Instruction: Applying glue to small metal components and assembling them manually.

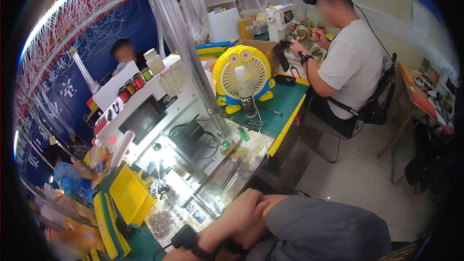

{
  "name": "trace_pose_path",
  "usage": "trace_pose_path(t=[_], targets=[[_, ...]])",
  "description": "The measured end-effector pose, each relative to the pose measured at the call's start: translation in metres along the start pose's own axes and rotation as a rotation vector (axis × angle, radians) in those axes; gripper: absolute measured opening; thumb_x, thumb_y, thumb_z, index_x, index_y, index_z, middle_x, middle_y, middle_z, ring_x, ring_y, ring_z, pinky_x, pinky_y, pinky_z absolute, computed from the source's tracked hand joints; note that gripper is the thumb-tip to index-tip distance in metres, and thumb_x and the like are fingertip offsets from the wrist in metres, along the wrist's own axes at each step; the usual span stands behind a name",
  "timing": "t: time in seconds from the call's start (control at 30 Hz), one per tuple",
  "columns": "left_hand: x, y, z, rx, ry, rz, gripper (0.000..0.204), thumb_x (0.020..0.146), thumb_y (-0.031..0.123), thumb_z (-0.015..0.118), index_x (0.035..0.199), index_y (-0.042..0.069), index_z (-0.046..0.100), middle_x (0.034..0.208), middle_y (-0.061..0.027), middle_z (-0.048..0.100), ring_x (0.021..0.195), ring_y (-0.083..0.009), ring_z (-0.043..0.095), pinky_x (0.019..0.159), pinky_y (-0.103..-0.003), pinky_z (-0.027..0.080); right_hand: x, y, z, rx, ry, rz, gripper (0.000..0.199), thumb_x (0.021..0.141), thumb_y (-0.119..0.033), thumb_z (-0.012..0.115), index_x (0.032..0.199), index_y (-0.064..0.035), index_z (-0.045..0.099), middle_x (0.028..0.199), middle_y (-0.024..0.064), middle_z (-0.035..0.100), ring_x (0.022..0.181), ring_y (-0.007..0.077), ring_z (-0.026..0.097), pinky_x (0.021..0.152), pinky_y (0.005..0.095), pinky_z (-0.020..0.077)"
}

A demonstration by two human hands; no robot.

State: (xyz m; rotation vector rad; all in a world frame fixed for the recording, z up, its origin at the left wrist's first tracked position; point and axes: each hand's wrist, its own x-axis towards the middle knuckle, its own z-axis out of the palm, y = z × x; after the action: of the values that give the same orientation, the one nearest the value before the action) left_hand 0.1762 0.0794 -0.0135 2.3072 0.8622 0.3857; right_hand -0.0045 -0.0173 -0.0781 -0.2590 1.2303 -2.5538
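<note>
My arms are folded across each other at the lower edge. My left hand point(245, 209) lies over my right arm point(256, 234) near the elbow, its fingers curled round it. A black band with a small box point(185, 237) sits on my left wrist. My right hand is hidden behind the left forearm; only a dark strap near that wrist shows. Close by on the lit bench point(205, 194) lie a pair of dark tweezers point(231, 174) and a pile of small metal parts point(161, 224). Neither hand touches these.
A white machine with a dark screen point(143, 120) stands ahead, beside a metal post point(193, 58). Left of the pile is a yellow tray point(129, 195). A yellow fan point(241, 75) and spray bottle point(247, 101) stand on the green mat. A co-worker point(355, 63) sits right.
</note>
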Motion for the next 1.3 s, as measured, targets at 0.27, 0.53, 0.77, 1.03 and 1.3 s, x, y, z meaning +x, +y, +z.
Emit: trace_pose_path(t=[0.27, 0.53, 0.77, 1.03, 1.3], targets=[[-0.007, 0.014, -0.021, 0.035, -0.069, -0.107, 0.03, 0.101, 0.03, 0.053, 0.103, 0.001, 0.061, 0.101, -0.021, 0.062, 0.098, -0.0411, 0.061, 0.084, -0.046, 0.05, -0.102, -0.078, 0.055, -1.189, 0.077, -0.088, 0.024, 0.095, -0.014, 0.054, 0.093, 0.0063, 0.066, 0.08, 0.0184, 0.062, 0.071, 0.0286, 0.055, 0.067, 0.0399, 0.0463], [0.033, -0.002, -0.014, -0.453, -0.428, 0.015, 0.051, 0.107, 0.04, 0.038, 0.13, -0.001, 0.059, 0.126, -0.0224, 0.063, 0.122, -0.0374, 0.058, 0.105, -0.041, 0.043, -0.093, -0.049, 0.009, -0.998, 0.105, -0.094, 0.023, 0.095, -0.015, 0.056, 0.094, 0.0049, 0.067, 0.082, 0.0179, 0.063, 0.073, 0.0291, 0.057, 0.069, 0.0401, 0.0472], [0.025, 0.013, -0.016, -0.306, -0.347, 0.26, 0.057, 0.106, 0.043, 0.035, 0.137, -0.002, 0.055, 0.135, -0.0239, 0.058, 0.129, -0.0388, 0.053, 0.11, -0.042, 0.04, -0.09, -0.045, 0.006, -0.95, 0.114, -0.105, 0.022, 0.094, -0.016, 0.057, 0.095, 0.0036, 0.067, 0.084, 0.0175, 0.064, 0.075, 0.0296, 0.058, 0.07, 0.0404, 0.0479], [-0.007, -0.013, 0.005, -0.182, -0.192, 0.124, 0.062, 0.107, 0.039, 0.037, 0.143, -0.011, 0.04, 0.142, -0.03, 0.048, 0.136, -0.0415, 0.045, 0.115, -0.042, 0.034, -0.07, -0.022, 0.011, -0.863, 0.071, -0.145, 0.022, 0.094, -0.018, 0.058, 0.096, 0.0022, 0.067, 0.085, 0.017, 0.065, 0.077, 0.0302, 0.059, 0.071, 0.0406, 0.0488], [-0.074, 0.022, -0.003, 0.114, -0.181, 0.107, 0.087, 0.097, 0.044, 0.059, 0.147, -0.017, 0.026, 0.152, -0.0378, 0.03, 0.146, -0.0473, 0.03, 0.122, -0.046, 0.025, -0.084, 0.001, 0.014, -0.702, 0.036, -0.217, 0.022, 0.093, -0.019, 0.06, 0.097, 0.0008, 0.068, 0.087, 0.0166, 0.066, 0.079, 0.0307, 0.061, 0.072, 0.0409, 0.0496]])
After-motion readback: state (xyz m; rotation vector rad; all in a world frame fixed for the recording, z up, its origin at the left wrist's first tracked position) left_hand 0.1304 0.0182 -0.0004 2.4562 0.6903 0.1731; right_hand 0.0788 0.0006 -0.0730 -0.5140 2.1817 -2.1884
